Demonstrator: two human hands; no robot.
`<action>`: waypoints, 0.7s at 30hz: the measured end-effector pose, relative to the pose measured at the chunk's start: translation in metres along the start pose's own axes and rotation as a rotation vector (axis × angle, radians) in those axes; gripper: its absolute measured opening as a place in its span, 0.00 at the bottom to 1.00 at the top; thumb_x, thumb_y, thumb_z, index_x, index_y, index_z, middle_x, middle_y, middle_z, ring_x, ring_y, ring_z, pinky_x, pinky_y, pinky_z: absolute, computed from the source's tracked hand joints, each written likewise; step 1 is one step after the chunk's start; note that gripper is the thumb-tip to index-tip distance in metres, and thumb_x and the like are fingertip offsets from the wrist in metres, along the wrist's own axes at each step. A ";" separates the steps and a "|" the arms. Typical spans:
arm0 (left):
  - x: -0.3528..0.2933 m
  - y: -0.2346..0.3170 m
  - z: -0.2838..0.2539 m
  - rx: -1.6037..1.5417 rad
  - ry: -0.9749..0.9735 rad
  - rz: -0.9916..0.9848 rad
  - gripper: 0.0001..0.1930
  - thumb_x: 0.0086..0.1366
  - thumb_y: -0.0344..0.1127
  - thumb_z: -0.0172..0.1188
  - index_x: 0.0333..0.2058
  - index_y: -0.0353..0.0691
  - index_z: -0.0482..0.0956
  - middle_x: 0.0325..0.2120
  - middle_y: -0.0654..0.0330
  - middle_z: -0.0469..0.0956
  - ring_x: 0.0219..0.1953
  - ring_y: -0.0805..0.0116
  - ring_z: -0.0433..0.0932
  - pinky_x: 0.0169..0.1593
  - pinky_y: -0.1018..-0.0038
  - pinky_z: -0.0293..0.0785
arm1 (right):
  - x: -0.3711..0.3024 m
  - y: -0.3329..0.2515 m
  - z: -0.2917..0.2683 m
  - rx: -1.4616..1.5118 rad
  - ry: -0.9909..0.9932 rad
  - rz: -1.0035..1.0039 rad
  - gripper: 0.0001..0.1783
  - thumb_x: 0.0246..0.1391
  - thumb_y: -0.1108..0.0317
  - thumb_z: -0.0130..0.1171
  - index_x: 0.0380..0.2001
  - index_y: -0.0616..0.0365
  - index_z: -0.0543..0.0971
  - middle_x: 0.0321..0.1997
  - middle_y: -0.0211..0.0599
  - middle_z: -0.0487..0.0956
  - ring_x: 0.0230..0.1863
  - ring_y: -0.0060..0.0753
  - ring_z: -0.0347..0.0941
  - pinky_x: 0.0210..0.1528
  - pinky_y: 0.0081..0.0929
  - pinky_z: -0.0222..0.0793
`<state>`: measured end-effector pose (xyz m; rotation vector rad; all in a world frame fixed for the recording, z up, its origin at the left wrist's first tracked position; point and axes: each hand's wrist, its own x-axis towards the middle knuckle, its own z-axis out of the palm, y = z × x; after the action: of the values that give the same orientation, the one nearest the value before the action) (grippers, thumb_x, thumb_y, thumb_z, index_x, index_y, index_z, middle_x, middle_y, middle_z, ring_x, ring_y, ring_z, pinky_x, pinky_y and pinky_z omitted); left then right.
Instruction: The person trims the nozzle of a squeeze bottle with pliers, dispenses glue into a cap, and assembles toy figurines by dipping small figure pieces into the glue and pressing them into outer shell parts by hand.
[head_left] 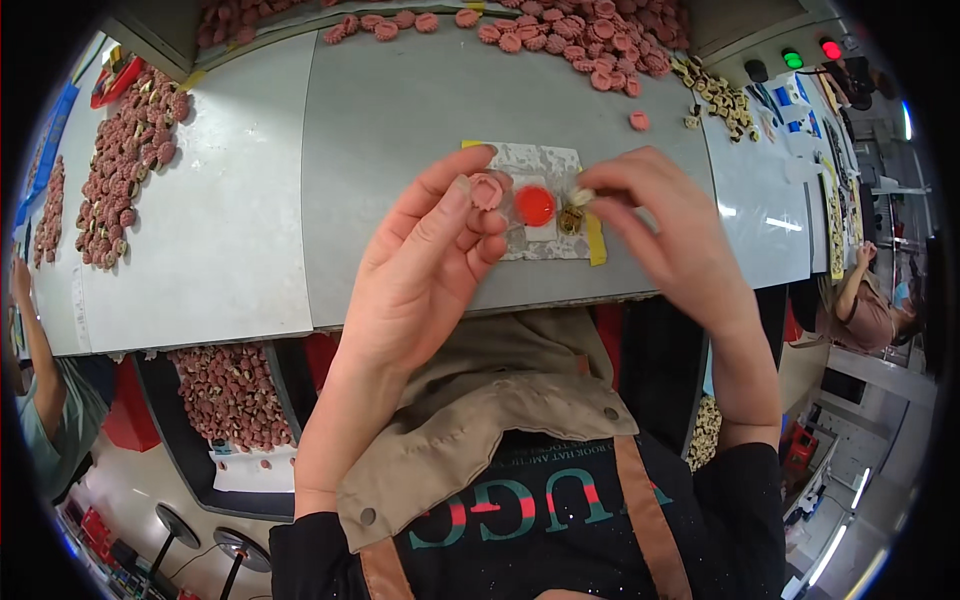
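Observation:
My left hand point(432, 230) is closed, with a small pink scalloped shell point(486, 193) pinched between thumb and fingers, its hollow side facing up. To the right, my right hand point(670, 225) pinches a small cream-coloured piece point(580, 196) between thumb and forefinger. Between the hands, a round red piece point(535, 206) sits on a grey-and-white mottled mat point(530, 155) edged with yellow tape. Just below my right fingertips lies a small dark and gold piece point(571, 221); its exact kind is too small to tell.
Loose pink shells point(590, 45) are heaped at the table's far side. Cream-and-dark pieces point(725, 100) lie at the far right, beside a box with lit buttons point(792, 60). Pink pieces point(125, 165) cover the left. Below the table edge stands a dark bin point(190, 450) of pink pieces.

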<state>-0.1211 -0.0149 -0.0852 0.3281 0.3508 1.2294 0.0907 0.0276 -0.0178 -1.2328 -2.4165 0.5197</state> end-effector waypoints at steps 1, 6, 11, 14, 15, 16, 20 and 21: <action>0.001 0.001 0.001 0.001 -0.022 0.015 0.18 0.69 0.36 0.50 0.55 0.36 0.66 0.43 0.63 0.73 0.42 0.76 0.73 0.49 0.79 0.70 | 0.003 -0.005 0.006 -0.019 0.010 -0.099 0.10 0.49 0.75 0.59 0.37 0.60 0.75 0.34 0.39 0.73 0.35 0.39 0.72 0.36 0.29 0.68; 0.003 0.001 0.010 0.016 0.080 0.011 0.18 0.69 0.34 0.49 0.55 0.36 0.65 0.44 0.60 0.73 0.42 0.75 0.74 0.47 0.78 0.71 | 0.010 -0.001 0.027 -0.186 0.040 -0.219 0.12 0.43 0.77 0.61 0.34 0.58 0.75 0.32 0.37 0.73 0.35 0.41 0.71 0.35 0.32 0.70; 0.002 0.000 -0.005 -0.107 -0.050 0.012 0.19 0.69 0.32 0.48 0.57 0.36 0.64 0.45 0.59 0.73 0.43 0.73 0.75 0.48 0.78 0.72 | 0.010 -0.005 0.029 -0.191 0.041 -0.236 0.11 0.43 0.78 0.61 0.33 0.58 0.75 0.31 0.35 0.73 0.34 0.40 0.71 0.35 0.32 0.70; 0.001 0.002 0.002 0.011 0.007 0.009 0.19 0.69 0.32 0.48 0.57 0.37 0.64 0.45 0.59 0.74 0.44 0.74 0.75 0.48 0.78 0.72 | 0.008 -0.002 0.029 -0.191 0.055 -0.217 0.10 0.44 0.77 0.60 0.33 0.58 0.75 0.31 0.36 0.73 0.34 0.41 0.71 0.35 0.32 0.70; 0.000 0.002 0.006 0.042 0.056 0.009 0.19 0.69 0.33 0.48 0.57 0.37 0.64 0.46 0.60 0.74 0.43 0.75 0.75 0.47 0.79 0.72 | 0.008 -0.002 0.029 -0.146 0.040 -0.185 0.10 0.46 0.77 0.60 0.34 0.58 0.75 0.32 0.36 0.73 0.34 0.38 0.71 0.35 0.30 0.69; 0.000 0.003 0.009 0.076 0.106 0.014 0.19 0.69 0.33 0.49 0.56 0.36 0.65 0.46 0.60 0.74 0.43 0.76 0.75 0.47 0.79 0.71 | 0.009 -0.002 0.028 -0.100 0.026 -0.160 0.09 0.47 0.78 0.59 0.35 0.59 0.75 0.33 0.37 0.73 0.34 0.36 0.72 0.35 0.28 0.69; -0.001 0.002 0.013 0.078 0.085 -0.001 0.16 0.67 0.34 0.52 0.52 0.35 0.69 0.45 0.59 0.74 0.44 0.74 0.74 0.47 0.80 0.69 | 0.003 -0.014 0.021 0.303 0.045 0.099 0.09 0.50 0.78 0.57 0.36 0.60 0.76 0.35 0.38 0.74 0.35 0.31 0.72 0.36 0.23 0.68; 0.000 0.002 0.012 0.082 0.076 -0.015 0.16 0.68 0.34 0.52 0.52 0.35 0.69 0.45 0.59 0.74 0.44 0.74 0.75 0.47 0.80 0.69 | 0.004 -0.017 0.022 0.459 0.115 0.108 0.09 0.50 0.78 0.57 0.37 0.60 0.76 0.36 0.38 0.74 0.35 0.30 0.72 0.36 0.22 0.68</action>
<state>-0.1178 -0.0149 -0.0731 0.3488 0.4691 1.2174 0.0663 0.0179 -0.0276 -1.1527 -1.9901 0.9442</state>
